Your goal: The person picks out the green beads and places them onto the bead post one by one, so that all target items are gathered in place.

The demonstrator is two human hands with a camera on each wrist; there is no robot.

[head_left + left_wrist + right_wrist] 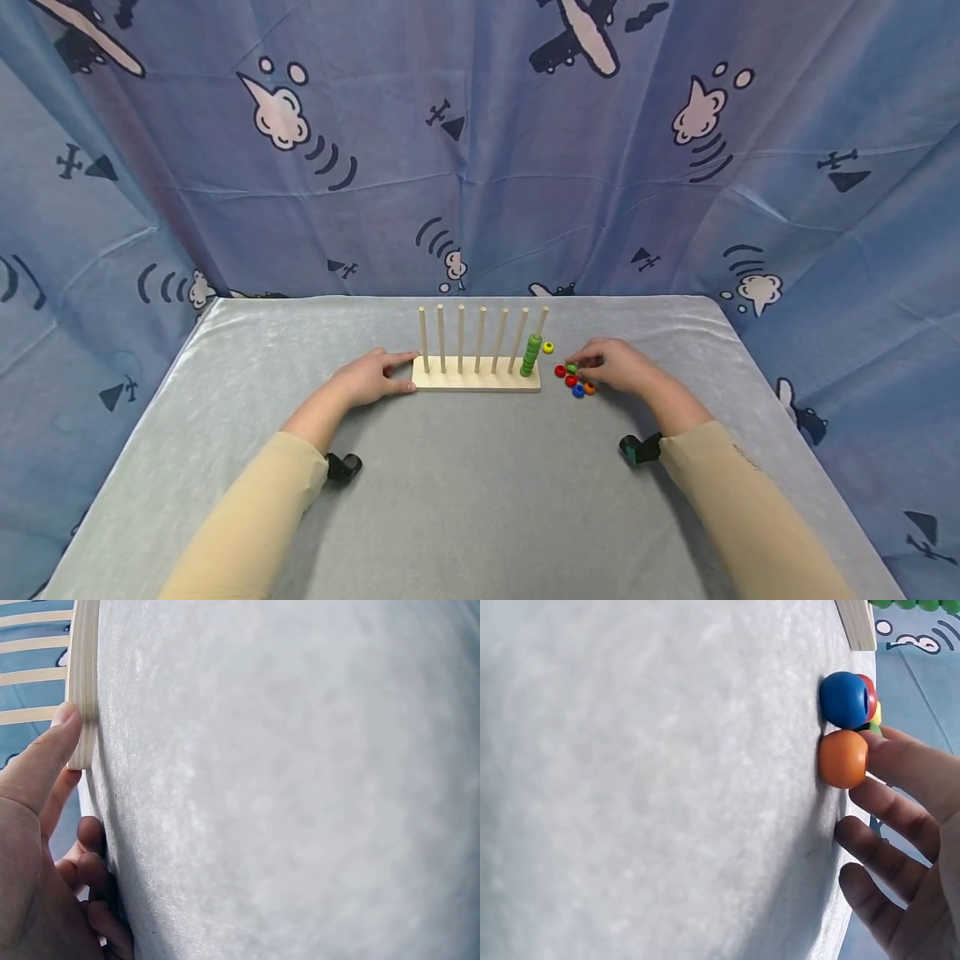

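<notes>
A pale wooden peg board (476,382) stands on the table with a row of upright pegs. Its rightmost peg carries a stack of green beads (531,356). My left hand (369,377) holds the board's left end between thumb and index finger; the thumb (66,724) lies on the front edge in the left wrist view. Right of the board, my right hand (613,365) pinches a green bead (572,368) among loose beads. In the right wrist view, that bead is mostly hidden behind the thumb and an orange bead (843,759), with a blue bead (844,700) beside it.
Two red beads (571,381) lie by the right fingertips, and a yellow bead (548,347) sits farther back near the board's right end. The grey cloth-covered table (480,483) ends at a blue patterned curtain (480,167). Each wrist wears a small black camera (641,450).
</notes>
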